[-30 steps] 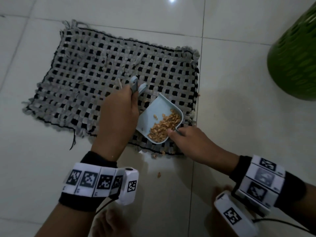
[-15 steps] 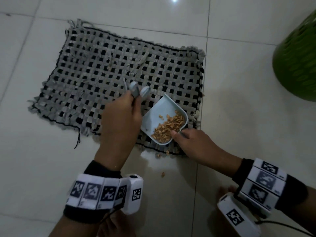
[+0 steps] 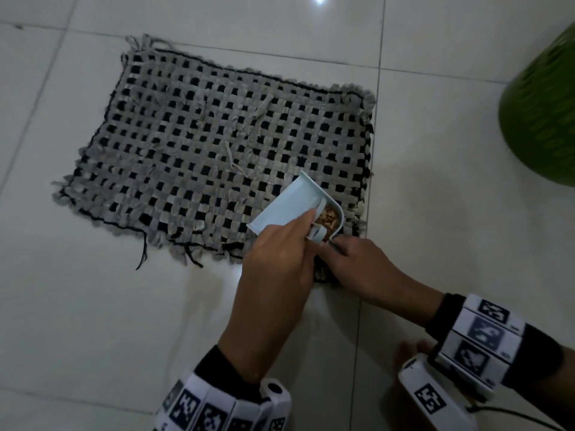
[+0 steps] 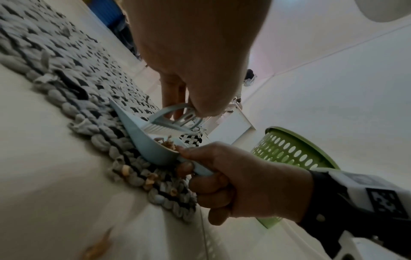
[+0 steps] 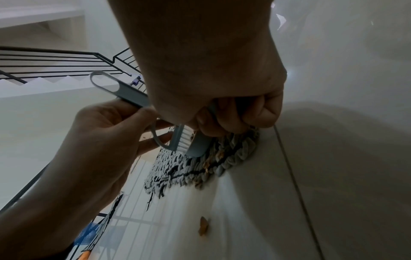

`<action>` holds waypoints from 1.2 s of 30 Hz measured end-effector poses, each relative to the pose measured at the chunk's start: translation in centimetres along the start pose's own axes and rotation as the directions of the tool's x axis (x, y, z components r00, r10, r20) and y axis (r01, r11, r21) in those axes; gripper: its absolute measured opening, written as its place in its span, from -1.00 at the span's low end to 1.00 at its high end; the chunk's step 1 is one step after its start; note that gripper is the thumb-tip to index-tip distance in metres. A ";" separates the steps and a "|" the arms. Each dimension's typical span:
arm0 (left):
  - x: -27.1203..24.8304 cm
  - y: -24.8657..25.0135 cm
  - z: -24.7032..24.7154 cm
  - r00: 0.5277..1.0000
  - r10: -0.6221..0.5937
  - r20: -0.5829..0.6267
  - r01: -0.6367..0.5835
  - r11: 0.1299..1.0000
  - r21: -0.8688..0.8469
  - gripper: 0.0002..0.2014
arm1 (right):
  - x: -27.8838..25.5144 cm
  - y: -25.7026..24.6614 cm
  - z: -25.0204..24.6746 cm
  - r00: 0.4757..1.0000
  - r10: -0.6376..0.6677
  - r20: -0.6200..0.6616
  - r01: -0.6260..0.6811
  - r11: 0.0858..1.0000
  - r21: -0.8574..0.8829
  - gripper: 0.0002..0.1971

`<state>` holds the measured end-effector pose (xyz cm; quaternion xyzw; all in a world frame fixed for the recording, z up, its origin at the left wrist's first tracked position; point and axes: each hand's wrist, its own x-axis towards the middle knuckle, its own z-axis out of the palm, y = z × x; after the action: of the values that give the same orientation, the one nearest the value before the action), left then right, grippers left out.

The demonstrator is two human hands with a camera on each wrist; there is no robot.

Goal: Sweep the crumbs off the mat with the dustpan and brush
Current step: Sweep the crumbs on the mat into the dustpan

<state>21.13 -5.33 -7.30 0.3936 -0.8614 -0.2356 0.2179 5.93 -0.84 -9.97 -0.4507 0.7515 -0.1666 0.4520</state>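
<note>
- The crumbs (image 3: 328, 219) are lying heaped in the rear corner of the dustpan (image 3: 289, 206), which is sitting tilted on the near right corner of the mat (image 3: 217, 157).
- The brush (image 5: 181, 139) is resting with its white bristles against the pan's inner rear wall, right at the heap.
- The left hand (image 3: 280, 269) is gripping the brush's handle, fingers (image 5: 155, 139) curled round its loop.
- The right hand (image 3: 357, 265) is gripping the dustpan's short handle, fingers (image 4: 213, 183) wrapped under it and thumb on top by the rim.
- A few stray crumbs are sitting caught in the mat's braided edge just under the pan, and one is lying on the floor (image 3: 124, 321) near that edge.
- The left hand is covering most of the pan's near side in the head view.
- A green perforated basket (image 3: 541, 113) is standing on the tiles, well apart to the right.
- A stair railing (image 5: 55, 59) is showing in the right wrist view.
</note>
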 end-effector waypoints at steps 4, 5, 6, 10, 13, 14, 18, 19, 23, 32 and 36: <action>0.3 0.3 0.0 0.998 -0.004 0.061 0.004 1.000 0.005 -0.62 | 0.0 0.0 0.0 0.999 -0.035 0.007 0.035 0.999 0.000 -0.52; 0.3 0.3 0.0 0.998 -0.014 0.068 0.015 1.000 -0.008 -0.64 | 0.0 0.0 0.0 0.999 -0.042 0.005 0.042 0.999 0.001 -0.51; 0.3 0.4 0.0 0.997 -0.025 0.074 0.027 0.999 -0.035 -0.65 | -0.1 0.1 -0.1 0.999 -0.047 0.002 0.047 0.999 0.003 -0.50; -0.6 1.2 -0.2 0.997 0.042 0.069 -0.034 0.992 -0.120 -0.63 | -2.0 1.2 -0.7 0.996 -0.085 -0.026 0.086 0.996 0.027 -0.44; -2.2 2.9 0.4 0.987 0.121 0.101 -0.107 0.985 -0.135 -0.63 | -4.6 3.1 -1.3 0.992 -0.120 -0.041 0.121 0.992 0.031 -0.35; -2.8 3.5 0.7 0.983 0.139 0.116 -0.121 0.981 -0.150 -0.62 | -5.5 3.8 -1.5 0.993 -0.113 -0.033 0.114 0.992 0.044 -0.30; -4.1 4.7 0.9 0.973 0.194 0.125 -0.162 0.959 -0.232 -0.61 | -7.9 6.2 -1.5 0.997 -0.044 -0.069 0.046 0.998 0.036 -0.50; -4.2 4.7 0.7 0.976 0.185 0.119 -0.152 0.958 -0.243 -0.61 | -8.2 6.4 -1.5 0.996 -0.029 -0.082 0.031 0.999 0.022 -0.52; -3.9 4.4 0.1 0.983 0.114 0.141 -0.082 0.974 -0.212 -0.52 | -8.3 6.8 -1.5 0.996 -0.006 -0.085 0.005 1.000 -0.011 -0.54; -2.8 3.0 -0.1 0.995 -0.067 0.080 0.086 0.961 -0.262 -0.68 | -7.2 6.8 -1.9 0.999 -0.018 -0.032 0.017 0.999 -0.027 -0.49; -2.1 2.3 -1.9 0.966 -0.239 -0.103 0.205 0.943 -0.261 -0.75 | -7.1 7.1 -2.4 0.999 0.024 0.023 -0.024 0.999 -0.035 -0.48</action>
<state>22.18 -2.79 -4.86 0.4729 -0.7587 -0.3377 0.2946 1.52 8.46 -9.59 -0.4514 0.7542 -0.1426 0.4550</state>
